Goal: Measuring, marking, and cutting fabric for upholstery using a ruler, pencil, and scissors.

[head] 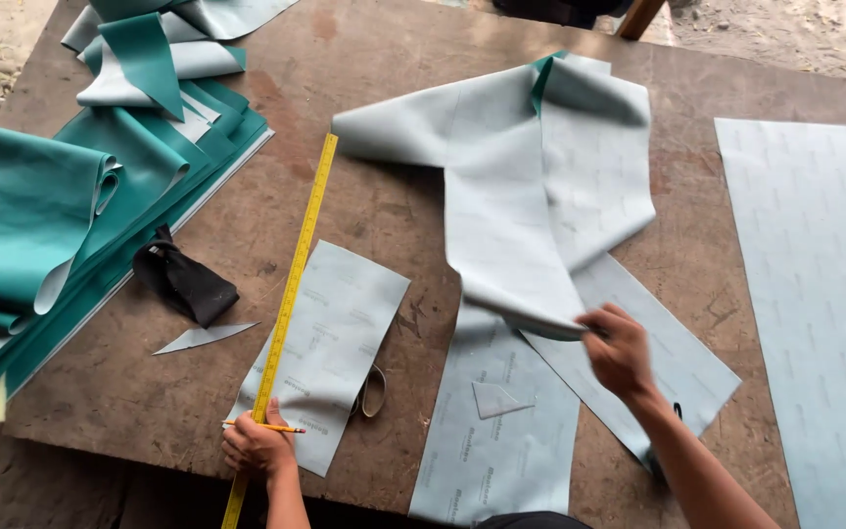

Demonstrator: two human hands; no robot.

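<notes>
Fingers of the right hand (619, 348) close on the folded edge of a long pale grey sheet (531, 186), pinching it at its near end; from that grip the sheet rises and drapes back across the wooden table (374, 211), its far part curled over so a sliver of green face shows. The left hand (258, 446) rests at the near table edge, fingers pressed down on the lower end of a yellow ruler (291, 294) and closed around a pencil (266, 426) that lies across them. The ruler runs along the left edge of a small grey rectangular piece (340, 338). More flat grey pieces (501, 441) lie under the right hand. A stack of green sheets (61, 216) sits at the left, with a black cloth (183, 279) beside it.
</notes>
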